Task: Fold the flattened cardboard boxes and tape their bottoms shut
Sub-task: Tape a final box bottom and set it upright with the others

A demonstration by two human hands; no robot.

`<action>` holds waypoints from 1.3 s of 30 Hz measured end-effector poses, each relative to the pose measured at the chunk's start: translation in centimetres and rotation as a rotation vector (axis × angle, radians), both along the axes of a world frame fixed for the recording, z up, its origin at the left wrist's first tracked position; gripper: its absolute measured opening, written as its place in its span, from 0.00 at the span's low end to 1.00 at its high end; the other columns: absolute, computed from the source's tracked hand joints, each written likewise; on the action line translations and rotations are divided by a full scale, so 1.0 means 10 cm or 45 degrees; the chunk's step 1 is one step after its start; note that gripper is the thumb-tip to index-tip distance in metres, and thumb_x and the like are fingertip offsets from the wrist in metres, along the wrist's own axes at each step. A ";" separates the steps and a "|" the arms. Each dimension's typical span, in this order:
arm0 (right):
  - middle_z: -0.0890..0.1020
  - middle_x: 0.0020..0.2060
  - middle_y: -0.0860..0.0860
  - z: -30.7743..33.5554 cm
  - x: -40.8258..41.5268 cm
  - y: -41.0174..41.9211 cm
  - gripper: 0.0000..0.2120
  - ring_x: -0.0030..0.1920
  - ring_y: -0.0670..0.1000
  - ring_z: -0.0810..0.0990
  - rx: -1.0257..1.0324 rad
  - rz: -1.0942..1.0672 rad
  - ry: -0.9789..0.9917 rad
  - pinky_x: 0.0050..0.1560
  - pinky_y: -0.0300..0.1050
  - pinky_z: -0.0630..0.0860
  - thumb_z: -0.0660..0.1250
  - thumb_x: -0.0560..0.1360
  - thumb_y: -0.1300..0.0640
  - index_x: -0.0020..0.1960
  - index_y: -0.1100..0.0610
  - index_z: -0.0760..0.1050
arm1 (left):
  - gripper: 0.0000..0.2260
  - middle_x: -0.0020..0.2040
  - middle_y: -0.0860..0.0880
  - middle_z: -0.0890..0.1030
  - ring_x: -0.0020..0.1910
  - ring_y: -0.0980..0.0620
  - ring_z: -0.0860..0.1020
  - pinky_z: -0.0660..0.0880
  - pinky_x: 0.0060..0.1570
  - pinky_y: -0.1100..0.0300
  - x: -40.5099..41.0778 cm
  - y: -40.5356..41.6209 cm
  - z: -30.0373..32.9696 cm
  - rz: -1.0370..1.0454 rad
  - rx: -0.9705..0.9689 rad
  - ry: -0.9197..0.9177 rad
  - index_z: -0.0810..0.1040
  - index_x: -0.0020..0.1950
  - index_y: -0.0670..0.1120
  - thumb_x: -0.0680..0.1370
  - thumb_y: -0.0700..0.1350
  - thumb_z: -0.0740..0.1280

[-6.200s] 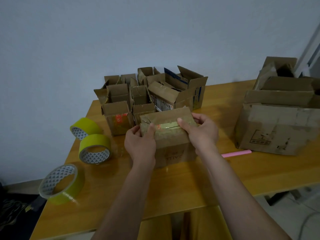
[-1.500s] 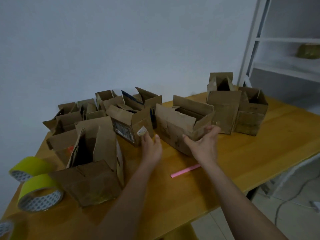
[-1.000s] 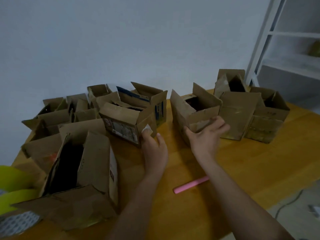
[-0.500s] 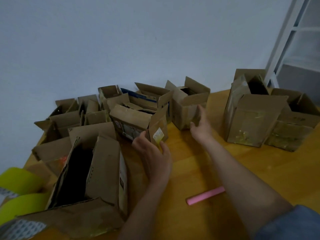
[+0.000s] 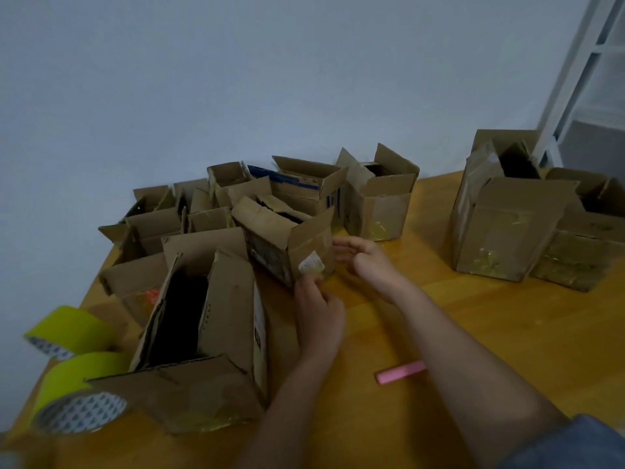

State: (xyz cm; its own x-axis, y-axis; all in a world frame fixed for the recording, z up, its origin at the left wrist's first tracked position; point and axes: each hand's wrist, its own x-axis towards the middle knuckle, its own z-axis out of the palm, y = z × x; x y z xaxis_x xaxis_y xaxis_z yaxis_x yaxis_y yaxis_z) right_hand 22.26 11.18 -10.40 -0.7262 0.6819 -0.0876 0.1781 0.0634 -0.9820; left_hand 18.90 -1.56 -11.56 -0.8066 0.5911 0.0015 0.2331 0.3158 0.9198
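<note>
Boxes [image 5: 287, 238] stand open-topped in a cluster on the table [image 5: 473, 333], probably parked as finished; left hand [image 5: 318, 316] touches one corner, right hand [image 5: 365, 262] hovers, both grips loose, empty.

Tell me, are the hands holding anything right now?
The left hand touches the near corner of a cardboard box, by its white sticker; whether its fingers grip it cannot be told. The right hand is open beside that box, holding nothing.
</note>
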 end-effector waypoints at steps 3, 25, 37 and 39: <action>0.80 0.53 0.45 0.03 0.05 -0.08 0.28 0.55 0.43 0.78 0.001 0.024 -0.054 0.50 0.39 0.75 0.51 0.75 0.75 0.66 0.55 0.74 | 0.23 0.73 0.50 0.66 0.70 0.51 0.66 0.66 0.68 0.53 0.00 -0.04 0.01 -0.028 -0.032 -0.033 0.65 0.74 0.49 0.80 0.35 0.57; 0.66 0.67 0.60 0.13 1.19 0.19 0.32 0.65 0.59 0.65 0.838 -1.822 -0.005 0.62 0.55 0.66 0.73 0.72 0.56 0.72 0.55 0.63 | 0.25 0.68 0.47 0.55 0.68 0.47 0.63 0.64 0.63 0.61 0.53 0.20 0.12 -0.087 -0.184 0.048 0.64 0.68 0.46 0.74 0.31 0.63; 0.59 0.76 0.53 0.23 1.37 0.63 0.36 0.73 0.59 0.60 0.592 -1.623 0.089 0.67 0.49 0.58 0.71 0.75 0.51 0.77 0.52 0.56 | 0.24 0.66 0.49 0.57 0.65 0.48 0.65 0.67 0.61 0.61 0.49 0.27 0.07 -0.170 -0.241 0.092 0.64 0.68 0.47 0.74 0.32 0.62; 0.58 0.76 0.52 0.26 1.33 0.66 0.29 0.71 0.60 0.60 0.530 -1.603 -0.030 0.67 0.60 0.65 0.69 0.76 0.49 0.73 0.52 0.63 | 0.24 0.67 0.50 0.56 0.65 0.48 0.66 0.69 0.66 0.54 0.43 0.25 0.05 -0.169 -0.243 0.083 0.64 0.67 0.47 0.73 0.31 0.62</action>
